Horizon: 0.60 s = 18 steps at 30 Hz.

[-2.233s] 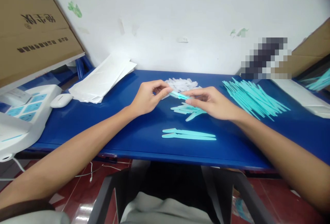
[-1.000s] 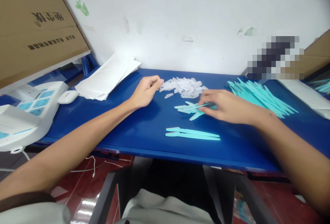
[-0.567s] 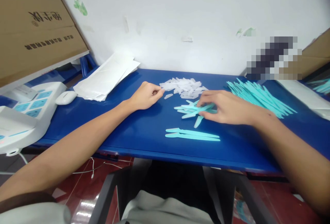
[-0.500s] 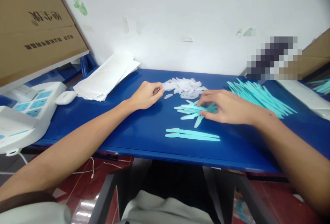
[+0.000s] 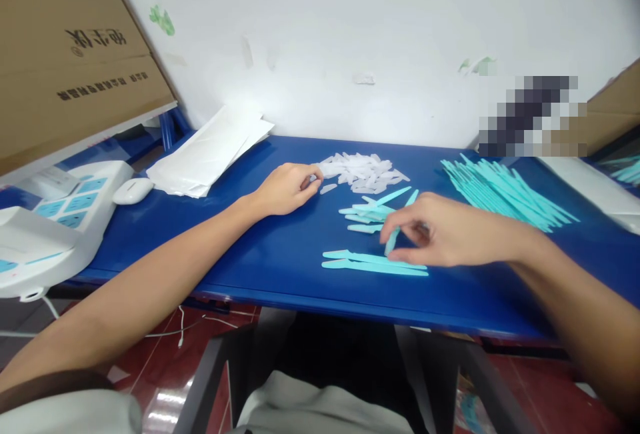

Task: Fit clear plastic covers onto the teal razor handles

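My right hand (image 5: 430, 231) is closed on a turquoise eyebrow razor (image 5: 392, 242), its tip poking out below the fingers. Under and in front of it, two more eyebrow razors (image 5: 373, 261) lie side by side, pointing left. Beyond the hand is a loose heap of eyebrow razors (image 5: 367, 213). My left hand (image 5: 290, 189) rests on the table with thumb and fingers pinched together; what they hold, if anything, I cannot make out. Its fingertips are at the left edge of a pile of translucent white blade caps (image 5: 367, 171), with one loose cap (image 5: 328, 189) close by.
A large stack of turquoise razors (image 5: 505, 191) lies at the right on the blue table (image 5: 280, 261). White paper sheets (image 5: 210, 154), a white earbud case (image 5: 133, 191) and a white power strip (image 5: 95, 201) are at the left. A cardboard box (image 5: 85, 41) stands behind them.
My right hand has come nearer from the loose heap with an eyebrow razor in its fingers, reaching the two laid-out razors. The left hand stays by the caps.
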Motion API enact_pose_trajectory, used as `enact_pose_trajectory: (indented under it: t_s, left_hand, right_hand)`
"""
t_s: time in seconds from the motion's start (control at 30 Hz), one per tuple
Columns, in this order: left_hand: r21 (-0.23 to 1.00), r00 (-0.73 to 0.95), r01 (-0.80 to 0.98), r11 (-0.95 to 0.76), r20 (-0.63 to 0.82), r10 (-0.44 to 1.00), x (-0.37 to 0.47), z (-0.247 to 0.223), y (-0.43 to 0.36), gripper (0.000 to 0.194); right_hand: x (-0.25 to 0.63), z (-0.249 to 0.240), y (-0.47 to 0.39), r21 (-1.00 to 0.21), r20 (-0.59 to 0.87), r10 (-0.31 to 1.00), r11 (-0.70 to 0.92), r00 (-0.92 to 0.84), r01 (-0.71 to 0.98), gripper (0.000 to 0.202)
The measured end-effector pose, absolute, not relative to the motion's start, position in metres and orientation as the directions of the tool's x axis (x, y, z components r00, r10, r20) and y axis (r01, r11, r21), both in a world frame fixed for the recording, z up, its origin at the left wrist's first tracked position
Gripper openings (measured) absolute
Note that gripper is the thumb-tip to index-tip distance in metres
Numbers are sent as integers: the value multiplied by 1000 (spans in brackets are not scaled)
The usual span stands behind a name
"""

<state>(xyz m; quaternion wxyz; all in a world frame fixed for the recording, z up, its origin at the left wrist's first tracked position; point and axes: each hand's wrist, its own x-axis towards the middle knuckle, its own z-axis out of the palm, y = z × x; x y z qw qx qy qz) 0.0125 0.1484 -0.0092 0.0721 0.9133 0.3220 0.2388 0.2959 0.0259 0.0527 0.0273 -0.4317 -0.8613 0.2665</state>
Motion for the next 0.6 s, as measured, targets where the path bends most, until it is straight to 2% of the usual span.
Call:
enact_pose_trajectory:
  t_s: [0.1, 0.23, 0.4, 0.5, 0.6]
  left_hand:
    - [218, 689, 583, -782, 378, 619, 11, -6, 147, 28]
    - [80, 715, 608, -790, 378, 589, 10, -3, 143, 37]
    - [-32, 740, 607, -794, 387, 551, 9, 1, 141, 40]
    - [-99, 735, 624, -775, 410, 540, 2, 6, 147, 39]
    - [-216, 728, 664, -716, 408, 551, -10, 13, 156, 40]
  right_hand:
    - [287, 53, 18, -401, -199, 736, 541, -647, 739, 30]
    - [276, 51, 13, -248, -117, 709, 657, -695, 712, 14]
    - [267, 51, 6, -122, -124, 685, 707, -718, 697, 22]
    - [261, 49, 1, -11, -121, 674, 733, -729, 680, 21]
    - [255, 43, -7, 131, -93, 658, 752, -747, 646, 21]
